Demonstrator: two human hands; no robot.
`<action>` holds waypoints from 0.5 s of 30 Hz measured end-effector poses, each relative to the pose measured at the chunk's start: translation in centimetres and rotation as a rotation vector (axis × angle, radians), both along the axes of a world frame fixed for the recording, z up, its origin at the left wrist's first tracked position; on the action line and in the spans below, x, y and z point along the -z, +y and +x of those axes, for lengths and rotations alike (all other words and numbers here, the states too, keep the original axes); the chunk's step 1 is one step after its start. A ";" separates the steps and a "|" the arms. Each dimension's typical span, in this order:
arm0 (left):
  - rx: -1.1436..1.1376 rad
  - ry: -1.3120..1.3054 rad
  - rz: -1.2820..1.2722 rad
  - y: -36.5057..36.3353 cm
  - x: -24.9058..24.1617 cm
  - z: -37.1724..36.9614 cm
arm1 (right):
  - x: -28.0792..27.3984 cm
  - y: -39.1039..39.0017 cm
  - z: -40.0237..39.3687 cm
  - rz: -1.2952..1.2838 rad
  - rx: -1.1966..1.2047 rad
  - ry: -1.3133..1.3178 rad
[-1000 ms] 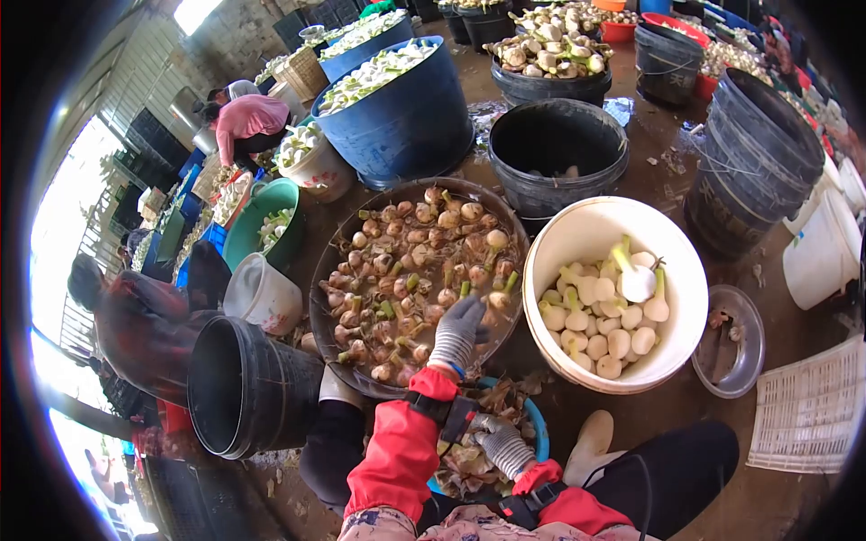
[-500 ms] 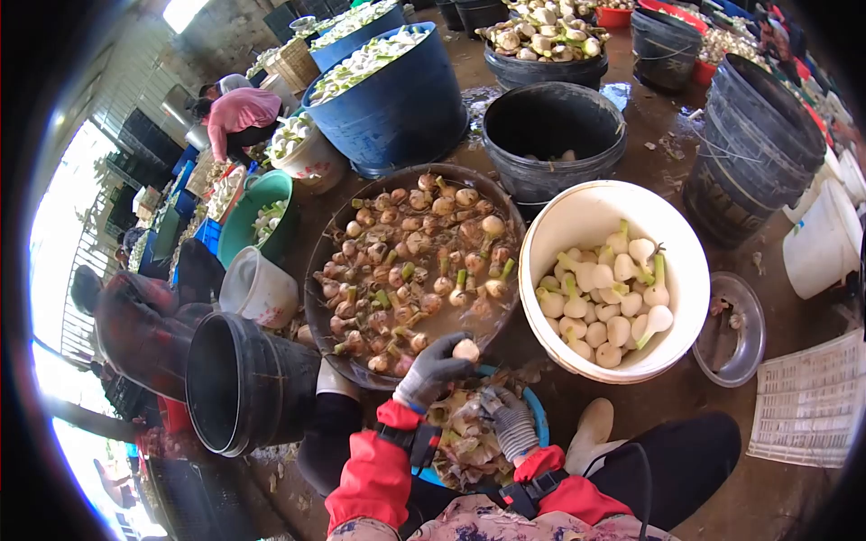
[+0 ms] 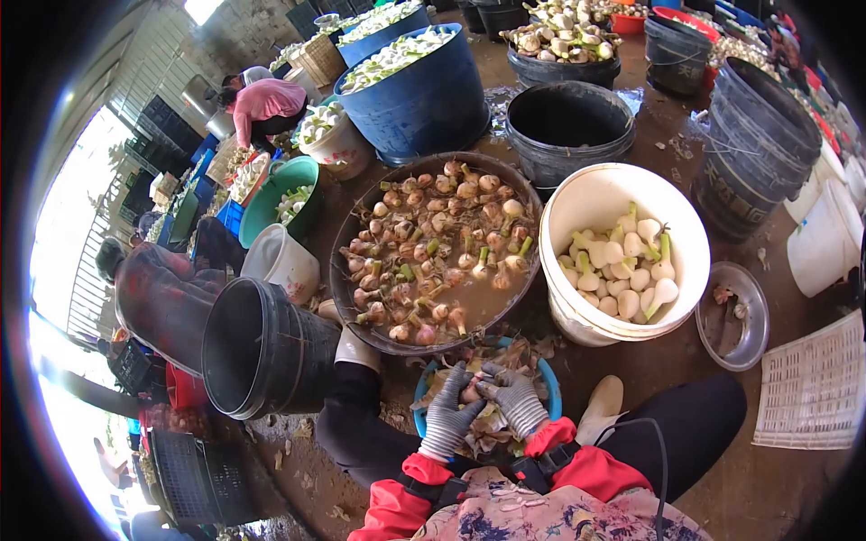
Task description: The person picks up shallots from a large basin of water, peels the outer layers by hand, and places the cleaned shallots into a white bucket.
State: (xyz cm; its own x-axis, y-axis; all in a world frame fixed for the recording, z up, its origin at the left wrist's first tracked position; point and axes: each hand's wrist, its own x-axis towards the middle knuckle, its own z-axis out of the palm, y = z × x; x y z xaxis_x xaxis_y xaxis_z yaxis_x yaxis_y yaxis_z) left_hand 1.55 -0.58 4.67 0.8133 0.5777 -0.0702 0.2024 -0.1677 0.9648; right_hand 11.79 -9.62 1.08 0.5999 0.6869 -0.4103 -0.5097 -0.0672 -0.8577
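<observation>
Both my gloved hands are over a small blue basin (image 3: 545,392) full of peelings between my knees. My left hand (image 3: 451,417) and my right hand (image 3: 514,400) together hold one unpeeled bulb (image 3: 472,391) with their fingers around it. Just beyond stands a wide dark pan (image 3: 355,317) of muddy water with several unpeeled bulbs (image 3: 433,243). To its right a white bucket (image 3: 603,189) holds several peeled white bulbs (image 3: 627,266).
A black bucket (image 3: 262,352) stands at my left knee, a small white bucket (image 3: 284,261) behind it. A metal bowl (image 3: 732,316) and white crate (image 3: 812,383) lie right. Black and blue tubs (image 3: 424,95) stand farther off. Other people work at left (image 3: 162,298).
My left hand reached into the dark pan, took a bulb and drew it back over the blue basin, where both hands now hold it.
</observation>
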 end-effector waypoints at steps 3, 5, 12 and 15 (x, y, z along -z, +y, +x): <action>0.044 0.135 0.386 -1.0 0.0 -0.1 | -0.1 -0.1 -0.6 0.006 0.039 0.015; 0.028 0.185 0.560 -1.5 0.0 0.1 | -0.1 0.0 -1.0 0.020 0.080 0.039; -0.073 0.106 0.713 -2.1 1.6 0.3 | -0.1 -0.2 -1.3 -0.065 0.137 -0.389; -0.233 -0.070 -0.199 -1.8 3.1 0.3 | -0.1 -0.2 -1.0 -0.067 0.140 -0.396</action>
State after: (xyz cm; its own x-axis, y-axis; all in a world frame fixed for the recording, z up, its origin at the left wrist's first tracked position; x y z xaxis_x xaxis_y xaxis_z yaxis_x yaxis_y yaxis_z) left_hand 1.90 -2.33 1.52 0.6671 0.7299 -0.1489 0.1452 0.0686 0.9870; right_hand 10.77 -9.82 1.14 0.8058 0.5671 -0.1703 -0.1500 -0.0827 -0.9852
